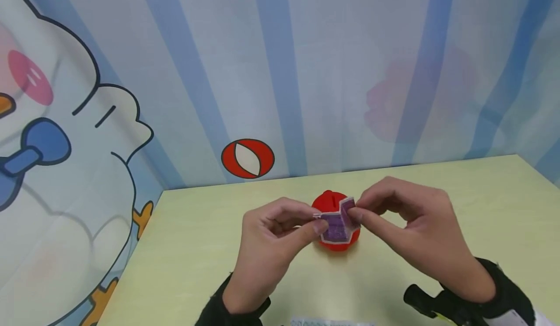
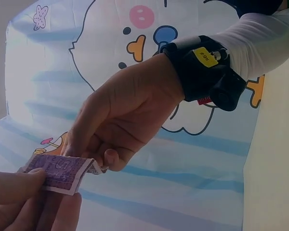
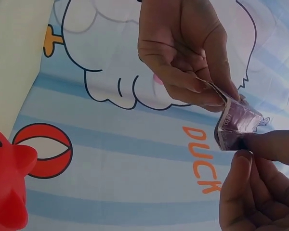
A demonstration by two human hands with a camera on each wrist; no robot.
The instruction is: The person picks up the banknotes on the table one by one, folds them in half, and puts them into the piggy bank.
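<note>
Table [image 1: 481,190] bears a red piggy bank [image 1: 325,203], directly behind both hands. Left hand [image 1: 271,233] and right hand [image 1: 411,224] each pinch one end of a folded purple banknote [image 1: 337,224] above it. Uneven pulling might tear or drop it; the slot looks narrow, though partly hidden.

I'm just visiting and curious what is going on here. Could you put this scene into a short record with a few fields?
Left hand: pinches one end of the banknote
Right hand: pinches the other end
Banknote: purple, folded, held above the piggy bank
Piggy bank: red, slot on top, stands on the table
Table: pale yellow-green
Backdrop: blue stripes, cartoon duck, red ball
Wrists: dark straps with cameras
</note>
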